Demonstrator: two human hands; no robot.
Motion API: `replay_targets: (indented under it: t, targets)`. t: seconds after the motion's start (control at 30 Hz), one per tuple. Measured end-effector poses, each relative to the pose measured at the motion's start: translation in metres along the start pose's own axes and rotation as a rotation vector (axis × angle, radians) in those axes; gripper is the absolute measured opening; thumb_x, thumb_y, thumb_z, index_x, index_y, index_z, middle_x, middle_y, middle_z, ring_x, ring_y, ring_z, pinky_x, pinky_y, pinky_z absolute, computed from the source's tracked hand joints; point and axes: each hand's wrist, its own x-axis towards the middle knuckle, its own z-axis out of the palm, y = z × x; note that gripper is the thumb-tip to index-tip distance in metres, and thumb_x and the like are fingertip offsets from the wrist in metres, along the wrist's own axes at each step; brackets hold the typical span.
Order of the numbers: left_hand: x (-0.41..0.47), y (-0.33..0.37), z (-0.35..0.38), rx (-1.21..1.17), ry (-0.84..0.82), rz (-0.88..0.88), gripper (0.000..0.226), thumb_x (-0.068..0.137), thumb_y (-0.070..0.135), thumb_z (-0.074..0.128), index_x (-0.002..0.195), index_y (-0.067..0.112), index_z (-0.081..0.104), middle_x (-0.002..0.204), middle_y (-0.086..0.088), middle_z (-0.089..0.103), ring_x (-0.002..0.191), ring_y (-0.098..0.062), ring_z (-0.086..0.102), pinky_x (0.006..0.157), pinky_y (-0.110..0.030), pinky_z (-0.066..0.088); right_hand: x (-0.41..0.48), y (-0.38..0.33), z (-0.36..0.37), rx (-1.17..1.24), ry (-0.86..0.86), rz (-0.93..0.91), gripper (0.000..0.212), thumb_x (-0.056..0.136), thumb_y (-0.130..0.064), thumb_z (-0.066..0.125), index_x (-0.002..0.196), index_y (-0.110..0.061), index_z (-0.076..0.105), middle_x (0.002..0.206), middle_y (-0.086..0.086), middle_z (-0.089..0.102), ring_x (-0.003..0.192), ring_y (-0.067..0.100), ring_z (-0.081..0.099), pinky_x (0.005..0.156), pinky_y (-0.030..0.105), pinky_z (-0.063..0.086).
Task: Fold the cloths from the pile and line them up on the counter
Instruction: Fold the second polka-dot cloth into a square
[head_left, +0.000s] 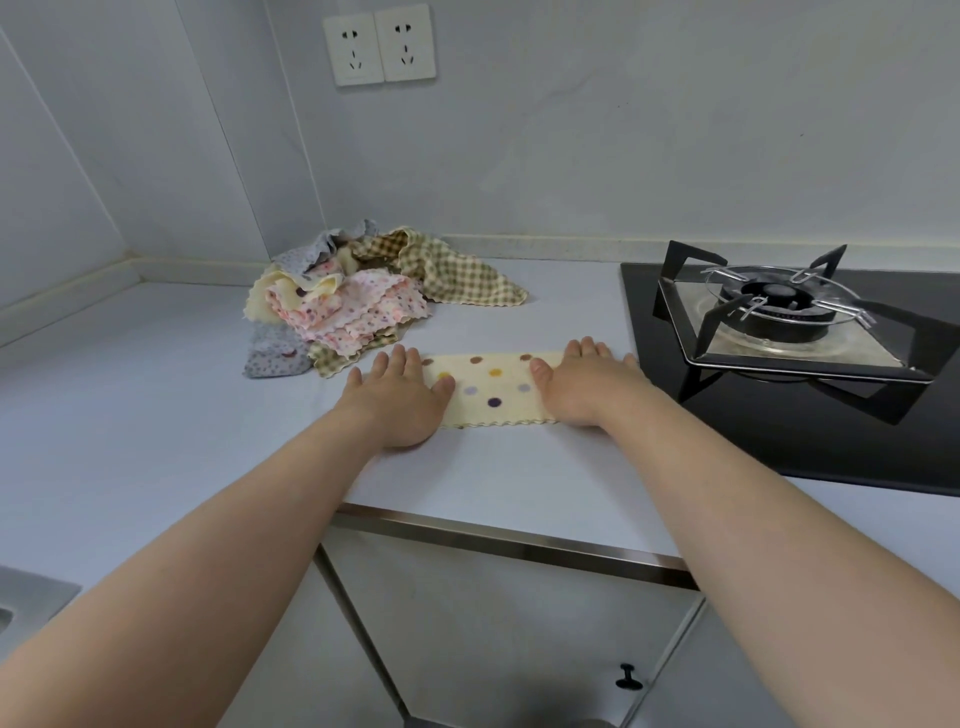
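Observation:
A cream cloth with coloured dots (493, 389) lies folded into a long strip on the white counter (156, 415). My left hand (400, 400) rests flat on its left end, fingers spread. My right hand (587, 384) presses flat on its right end. Both palms are down and neither hand grips the cloth. Behind and to the left sits the pile of crumpled cloths (363, 301): grey floral, pink floral, cream, and green-brown checked ones, overlapping each other.
A black gas hob (779, 415) with a burner and pan stand (779, 312) lies right beside the cloth's right end. Two wall sockets (382, 44) are above. A sink corner (31, 597) shows lower left. Cabinet doors with a black knob (628, 678) are below the counter edge.

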Motion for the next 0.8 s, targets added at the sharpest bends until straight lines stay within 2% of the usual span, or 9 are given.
replay_targets:
  t: [0.1,0.2,0.3,0.43,0.57,0.7,0.8]
  targets:
    - [0.0,0.0,-0.005,0.015,-0.033,-0.062,0.083,0.098,0.065,0.009,0.158,0.01,-0.003,0.167,-0.005,-0.006,0.153,-0.027,-0.004,0.122,-0.053,0.003,0.0,0.006,0.007,0.011,0.068,-0.021,0.075,0.102,-0.055,0.006,0.158,-0.004,-0.001,0.167,0.008,-0.003,0.153,0.023,-0.003,0.123,0.047,-0.001]
    - [-0.001,-0.006,-0.008,0.027,-0.002,-0.143,0.085,0.096,0.069,0.01,0.158,0.012,0.006,0.167,-0.004,0.005,0.153,-0.031,0.003,0.121,-0.056,0.005,0.002,0.01,0.007,0.05,0.119,-0.03,0.073,0.104,-0.051,0.007,0.157,-0.001,0.01,0.165,0.012,0.01,0.153,0.026,0.003,0.124,0.044,0.004]
    - [-0.001,-0.008,-0.011,-0.019,0.056,-0.187,0.078,0.098,0.064,0.01,0.154,0.012,0.024,0.162,-0.005,0.025,0.149,-0.033,0.02,0.118,-0.056,0.017,0.0,0.012,0.003,0.034,0.12,-0.062,0.065,0.106,-0.045,0.008,0.157,-0.006,0.013,0.164,0.014,0.016,0.152,0.03,0.004,0.123,0.045,0.007]
    - [-0.004,-0.006,-0.015,-0.009,0.187,-0.171,0.05,0.104,0.042,0.022,0.128,0.015,0.055,0.133,-0.01,0.055,0.126,-0.035,0.046,0.107,-0.05,0.035,-0.001,0.016,0.0,0.014,0.184,-0.081,0.052,0.107,-0.032,0.014,0.154,-0.013,0.027,0.156,0.017,0.031,0.149,0.036,0.015,0.12,0.048,0.017]
    - [0.0,-0.019,-0.01,-0.043,0.377,-0.172,0.036,0.101,0.028,0.034,0.118,0.018,0.064,0.125,-0.01,0.06,0.119,-0.036,0.046,0.102,-0.045,0.037,0.006,0.029,-0.004,0.11,0.298,-0.02,0.043,0.104,-0.033,0.027,0.132,-0.013,0.053,0.135,0.015,0.053,0.135,0.033,0.034,0.11,0.046,0.029]
    - [0.006,-0.024,-0.009,-0.237,0.421,-0.16,0.029,0.097,0.026,0.046,0.117,0.024,0.067,0.125,-0.006,0.061,0.121,-0.035,0.045,0.1,-0.044,0.037,0.006,0.032,-0.008,0.189,0.343,-0.04,0.031,0.095,-0.03,0.048,0.121,-0.014,0.056,0.121,0.01,0.056,0.119,0.031,0.048,0.098,0.043,0.034]
    - [0.008,-0.025,-0.009,-0.359,0.439,-0.164,0.018,0.092,0.023,0.051,0.104,0.025,0.065,0.116,-0.003,0.065,0.116,-0.032,0.05,0.097,-0.043,0.042,0.008,0.033,-0.009,0.288,0.405,-0.059,0.021,0.088,-0.024,0.053,0.108,-0.017,0.054,0.105,0.002,0.057,0.109,0.029,0.05,0.087,0.041,0.031]
